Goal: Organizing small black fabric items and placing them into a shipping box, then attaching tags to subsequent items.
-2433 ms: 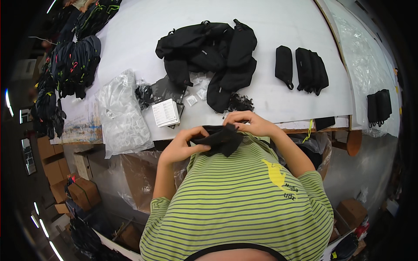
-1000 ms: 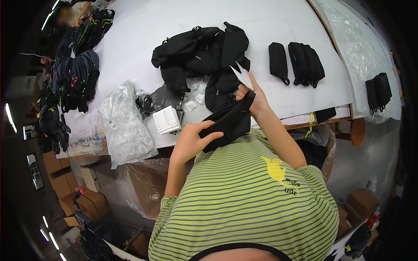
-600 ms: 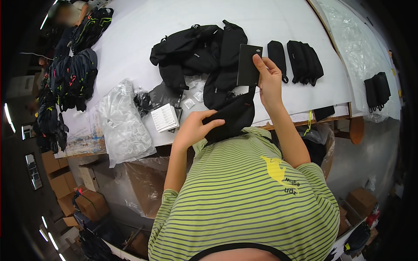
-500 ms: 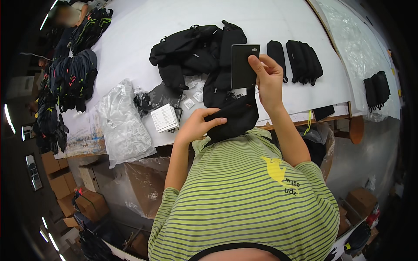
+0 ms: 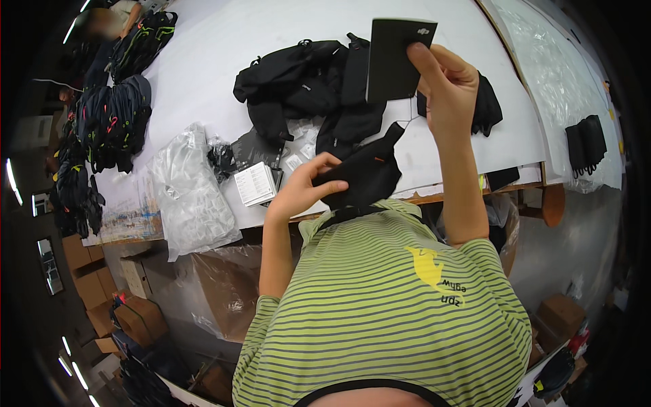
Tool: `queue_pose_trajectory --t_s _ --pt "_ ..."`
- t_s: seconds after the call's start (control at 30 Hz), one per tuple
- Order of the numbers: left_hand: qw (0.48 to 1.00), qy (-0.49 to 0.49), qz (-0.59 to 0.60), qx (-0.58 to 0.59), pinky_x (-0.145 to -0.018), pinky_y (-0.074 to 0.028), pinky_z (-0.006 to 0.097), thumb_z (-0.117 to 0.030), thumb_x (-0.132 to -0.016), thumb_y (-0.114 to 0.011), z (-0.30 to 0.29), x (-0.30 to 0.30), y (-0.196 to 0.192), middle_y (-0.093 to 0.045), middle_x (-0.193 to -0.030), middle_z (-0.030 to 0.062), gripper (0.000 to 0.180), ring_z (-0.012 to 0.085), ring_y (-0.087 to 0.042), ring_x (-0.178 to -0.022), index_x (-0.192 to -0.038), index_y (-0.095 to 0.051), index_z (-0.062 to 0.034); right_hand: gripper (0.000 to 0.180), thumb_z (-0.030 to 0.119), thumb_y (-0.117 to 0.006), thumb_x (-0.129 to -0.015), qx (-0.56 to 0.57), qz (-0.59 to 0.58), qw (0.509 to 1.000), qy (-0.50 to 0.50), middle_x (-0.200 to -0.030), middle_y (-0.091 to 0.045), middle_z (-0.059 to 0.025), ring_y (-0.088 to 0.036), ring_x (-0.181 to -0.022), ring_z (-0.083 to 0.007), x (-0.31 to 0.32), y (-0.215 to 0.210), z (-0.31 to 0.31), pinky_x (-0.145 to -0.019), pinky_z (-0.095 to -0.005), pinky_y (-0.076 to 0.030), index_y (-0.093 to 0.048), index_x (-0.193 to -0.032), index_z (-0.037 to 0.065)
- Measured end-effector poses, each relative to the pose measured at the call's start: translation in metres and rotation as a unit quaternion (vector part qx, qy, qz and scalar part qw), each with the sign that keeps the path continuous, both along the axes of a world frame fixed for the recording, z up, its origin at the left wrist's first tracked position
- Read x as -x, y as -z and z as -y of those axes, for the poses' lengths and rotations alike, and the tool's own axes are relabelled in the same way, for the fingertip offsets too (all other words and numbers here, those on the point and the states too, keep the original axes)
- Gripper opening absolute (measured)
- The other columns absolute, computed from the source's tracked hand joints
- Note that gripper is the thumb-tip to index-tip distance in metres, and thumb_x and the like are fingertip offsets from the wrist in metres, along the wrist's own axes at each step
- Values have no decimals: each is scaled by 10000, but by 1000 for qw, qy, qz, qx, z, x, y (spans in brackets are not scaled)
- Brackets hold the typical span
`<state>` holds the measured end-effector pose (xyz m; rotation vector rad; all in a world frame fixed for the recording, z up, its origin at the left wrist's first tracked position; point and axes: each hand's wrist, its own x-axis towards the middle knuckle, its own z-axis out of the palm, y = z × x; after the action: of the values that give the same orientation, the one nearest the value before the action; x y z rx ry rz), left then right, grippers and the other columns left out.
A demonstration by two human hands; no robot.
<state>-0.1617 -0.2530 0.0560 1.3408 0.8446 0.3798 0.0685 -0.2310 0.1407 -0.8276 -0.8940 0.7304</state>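
My right hand (image 5: 444, 78) is raised over the table, pinching a black hang tag (image 5: 393, 68) with a small pale mark near its top. A thin cord runs from the tag's lower edge to the upturned tip of a black fabric pouch (image 5: 369, 173). That pouch is held against the table's front edge by my left hand (image 5: 308, 186), thumb on top and fingers partly hidden. A tiny orange tab shows on the pouch. Beyond it lies a heap of black pouches (image 5: 291, 81). Left of my left hand sits a stack of white printed cards (image 5: 254, 184).
A clear plastic bag of small white packets (image 5: 193, 197) lies at the table's left front. Black pouches (image 5: 487, 105) lie behind my right forearm, and more (image 5: 586, 146) at far right. Dark backpacks (image 5: 115, 122) are piled at far left, near another person. Cardboard boxes (image 5: 139, 319) stand below.
My right hand has lifted the tag up and to the right, away from the pouch. The cord and the pouch's tip are now drawn up toward it. My left hand has barely moved.
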Motion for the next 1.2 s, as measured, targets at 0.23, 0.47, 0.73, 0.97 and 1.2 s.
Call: queue_pose_trajectory --t_s 0.23,0.47,0.73,0.97,1.2 --pt "919 -41 -164 -356 -742 -452 346 -148 -677 -752 11 -4 -4 -591 -997 105 245 278 -575 -871 -836 -607 -30 135 148 -705 -789 158 252 946 -129 -491 -441 63 -296 -484 -3 13 47 19 -420 -210 -224 -701 -763 15" --pt "868 -52 -150 -471 -888 -395 408 -149 -641 -755 19 -8 -2 -470 -1274 99 244 268 -523 -1044 -825 -621 -62 247 325 -688 -757 248 503 800 -213 -540 -587 -85 -447 -420 -192 19 69 33 -447 -299 -351 -718 -765 79" --pt "906 58 -132 -398 -909 -348 343 -183 -658 -752 18 1 9 -619 -864 33 232 201 -550 -958 -817 -630 -67 404 460 -671 -739 275 510 724 -374 -665 -639 -117 -598 -616 -269 7 63 47 -581 -339 -455 -713 -762 59" --pt "923 -278 -150 -221 -842 -418 408 -80 -806 -561 -29 41 167 -611 -976 141 208 305 -549 -982 -999 -585 -5 315 312 -738 -715 244 514 739 -361 -559 -580 -104 -467 -445 -209 -2 81 63 -488 -283 -383 -682 -775 8" --pt "786 -118 -478 -373 -838 -428 405 -1 -737 -541 -27 46 208 -464 -1123 199 337 363 -487 -1022 -1068 -485 25 321 306 -749 -717 352 449 773 -278 -491 -507 -66 -371 -420 -132 -19 75 57 -448 -280 -313 -671 -748 -4"
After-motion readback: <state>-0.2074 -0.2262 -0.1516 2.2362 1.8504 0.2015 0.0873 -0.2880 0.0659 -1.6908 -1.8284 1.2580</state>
